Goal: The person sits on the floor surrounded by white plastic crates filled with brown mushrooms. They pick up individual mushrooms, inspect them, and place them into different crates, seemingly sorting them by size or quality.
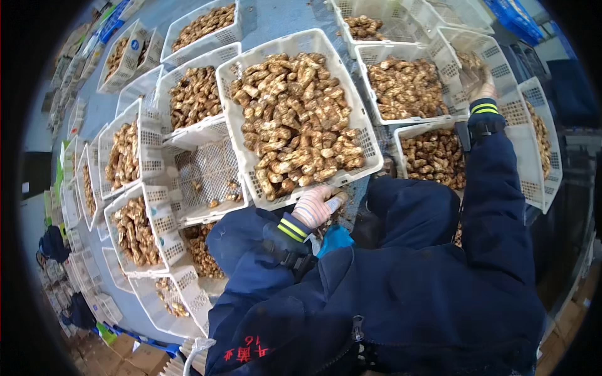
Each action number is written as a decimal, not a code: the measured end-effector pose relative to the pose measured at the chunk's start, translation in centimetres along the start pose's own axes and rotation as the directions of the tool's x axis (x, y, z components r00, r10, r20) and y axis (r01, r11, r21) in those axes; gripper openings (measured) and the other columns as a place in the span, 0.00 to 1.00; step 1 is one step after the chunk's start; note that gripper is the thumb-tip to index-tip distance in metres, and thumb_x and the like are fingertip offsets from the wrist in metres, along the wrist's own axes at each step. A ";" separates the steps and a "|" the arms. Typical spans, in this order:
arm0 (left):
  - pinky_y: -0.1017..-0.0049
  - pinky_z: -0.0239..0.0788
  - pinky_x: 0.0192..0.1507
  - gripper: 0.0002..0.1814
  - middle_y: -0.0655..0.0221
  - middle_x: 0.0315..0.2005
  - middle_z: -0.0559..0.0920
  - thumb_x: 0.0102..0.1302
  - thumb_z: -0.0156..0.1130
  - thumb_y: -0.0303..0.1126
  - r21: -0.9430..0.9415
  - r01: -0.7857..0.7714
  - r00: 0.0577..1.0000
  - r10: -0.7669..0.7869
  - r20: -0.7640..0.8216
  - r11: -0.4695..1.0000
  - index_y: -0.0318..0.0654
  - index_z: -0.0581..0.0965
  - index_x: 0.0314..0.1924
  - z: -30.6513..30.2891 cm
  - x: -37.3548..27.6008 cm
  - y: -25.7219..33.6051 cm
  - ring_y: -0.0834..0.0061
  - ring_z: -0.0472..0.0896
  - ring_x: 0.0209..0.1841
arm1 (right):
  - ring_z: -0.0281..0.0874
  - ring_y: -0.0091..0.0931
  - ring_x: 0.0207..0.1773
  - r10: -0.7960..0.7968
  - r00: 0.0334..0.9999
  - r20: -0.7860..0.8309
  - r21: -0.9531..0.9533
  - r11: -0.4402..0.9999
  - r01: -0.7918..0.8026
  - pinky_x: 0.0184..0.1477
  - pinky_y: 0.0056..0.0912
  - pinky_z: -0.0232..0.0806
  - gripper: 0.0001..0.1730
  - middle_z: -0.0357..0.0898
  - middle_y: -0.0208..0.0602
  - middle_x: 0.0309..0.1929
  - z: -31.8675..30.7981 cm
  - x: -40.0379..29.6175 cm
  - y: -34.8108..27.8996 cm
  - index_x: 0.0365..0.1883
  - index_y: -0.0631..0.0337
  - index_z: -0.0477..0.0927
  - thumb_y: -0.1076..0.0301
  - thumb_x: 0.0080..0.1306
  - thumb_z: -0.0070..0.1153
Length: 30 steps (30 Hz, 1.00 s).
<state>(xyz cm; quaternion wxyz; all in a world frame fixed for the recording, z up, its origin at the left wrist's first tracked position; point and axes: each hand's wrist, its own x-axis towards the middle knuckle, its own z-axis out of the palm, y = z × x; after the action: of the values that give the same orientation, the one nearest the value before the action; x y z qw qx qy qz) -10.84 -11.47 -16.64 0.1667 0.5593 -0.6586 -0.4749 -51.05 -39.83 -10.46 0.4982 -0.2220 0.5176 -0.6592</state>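
My left hand [316,207], in a striped knit glove, is curled by the front edge of a large white plastic crate [371,157]. I cannot tell whether anything is inside its fingers. That crate holds a heap of brown and cream mushrooms [296,122] that look like matsutake. My right hand [483,84] is stretched far to the right, over a white crate [498,61] with a few mushrooms [469,58] in it. Its fingers are partly hidden and blurred, so a grip cannot be made out. Below my left hand lies something blue [336,238].
More perforated crates hold mushrooms on the left [124,155] and right [407,87]. One crate [209,164] at left holds only a few small pieces. Blue floor [277,19] shows beyond the crates. Cardboard boxes [141,359] stand at lower left.
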 end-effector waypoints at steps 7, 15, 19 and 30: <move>0.78 0.69 0.30 0.11 0.70 0.25 0.80 0.66 0.57 0.35 -0.240 -0.119 0.993 0.117 -0.020 0.963 0.35 0.79 0.42 1.6 0.0 -2.0 0.81 0.76 0.26 | 0.79 0.28 0.46 0.334 0.680 0.652 -0.648 0.711 0.272 0.52 0.31 0.69 0.24 0.80 0.45 0.45 12.4 -8.1 8.5 0.56 0.63 0.72 0.57 0.66 0.49; 0.67 0.70 0.36 0.14 0.57 0.26 0.80 0.63 0.56 0.41 -0.114 -0.019 0.999 0.024 0.042 0.993 0.36 0.79 0.37 -1.1 -0.8 0.2 0.58 0.79 0.31 | 0.50 0.39 0.72 0.412 0.521 0.747 -0.397 -0.353 0.847 0.68 0.44 0.51 0.36 0.56 0.38 0.70 24.2 -13.7 21.3 0.70 0.47 0.53 0.60 0.63 0.47; 0.65 0.70 0.37 0.10 0.55 0.27 0.79 0.60 0.58 0.35 -0.270 -0.059 0.998 0.061 -0.003 0.961 0.36 0.79 0.36 -0.9 -0.7 0.4 0.56 0.78 0.33 | 0.52 0.38 0.71 0.468 0.591 0.657 -0.369 -0.485 0.793 0.67 0.42 0.54 0.37 0.56 0.37 0.70 24.6 -13.7 25.2 0.70 0.48 0.54 0.58 0.63 0.50; 0.71 0.71 0.39 0.14 0.61 0.32 0.81 0.66 0.54 0.37 -0.434 -0.127 0.948 -0.020 -0.318 0.892 0.35 0.77 0.44 -0.9 -1.0 0.6 0.68 0.80 0.35 | 0.74 0.23 0.46 0.320 0.657 0.683 -0.449 0.893 0.031 0.40 0.27 0.72 0.18 0.77 0.36 0.45 17.5 -13.8 19.7 0.53 0.62 0.74 0.67 0.65 0.51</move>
<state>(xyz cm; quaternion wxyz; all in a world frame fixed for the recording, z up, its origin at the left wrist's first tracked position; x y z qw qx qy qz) -10.18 -11.04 -15.41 0.4071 0.5554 -0.5113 -0.5142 -22.87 -35.04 -18.78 0.6566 -0.5294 0.4160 -0.3399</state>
